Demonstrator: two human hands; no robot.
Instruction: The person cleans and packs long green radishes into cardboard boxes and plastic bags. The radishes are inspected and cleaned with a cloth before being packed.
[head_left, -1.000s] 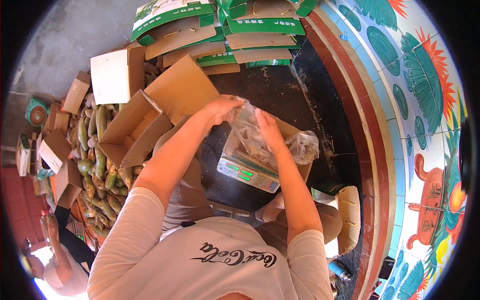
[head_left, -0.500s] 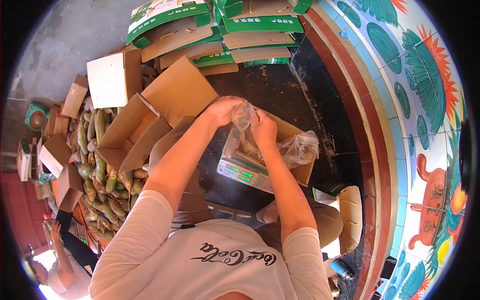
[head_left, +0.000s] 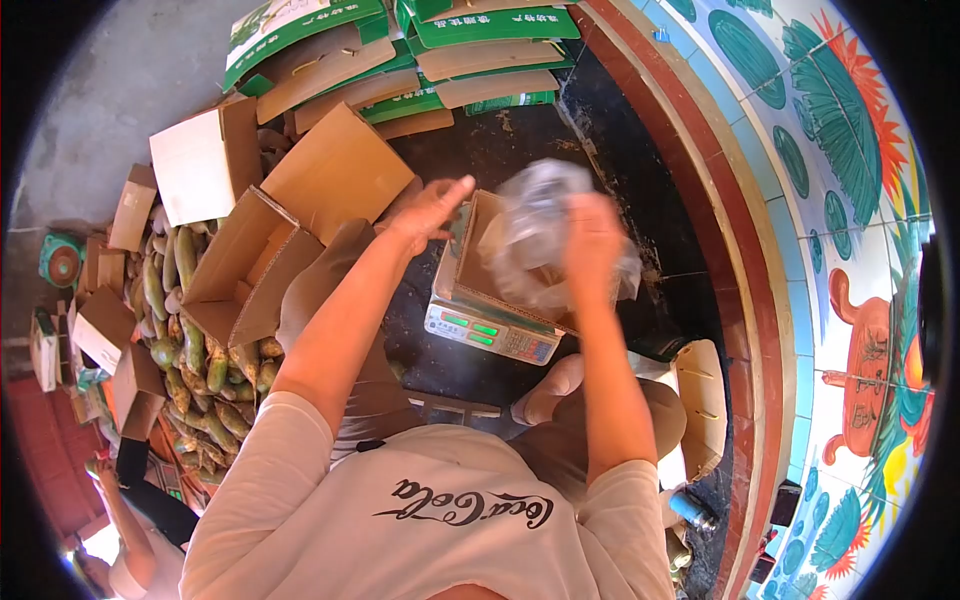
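Observation:
A clear plastic bag point(head_left: 535, 225), smeared by motion, hangs over an open cardboard box point(head_left: 468, 245). My right hand point(head_left: 594, 245) is blurred too, closed on the bag's right side. To the left of the box, my left hand point(head_left: 430, 212) has its fingers apart and holds nothing. The box rests on a digital scale point(head_left: 490, 337) whose display is lit green. Inside the box, contents are mostly hidden by the bag.
Left of my legs stands another open cardboard box point(head_left: 245, 270), beside a heap of long green vegetables point(head_left: 205, 370). Flattened green cartons point(head_left: 490, 30) are stacked ahead. A painted tile wall point(head_left: 800, 200) curves along the right. Another person point(head_left: 140, 540) is at lower left.
My hands have moved apart: the left let go of the bag and opened, while the right swung right with the bag. The view has shifted slightly.

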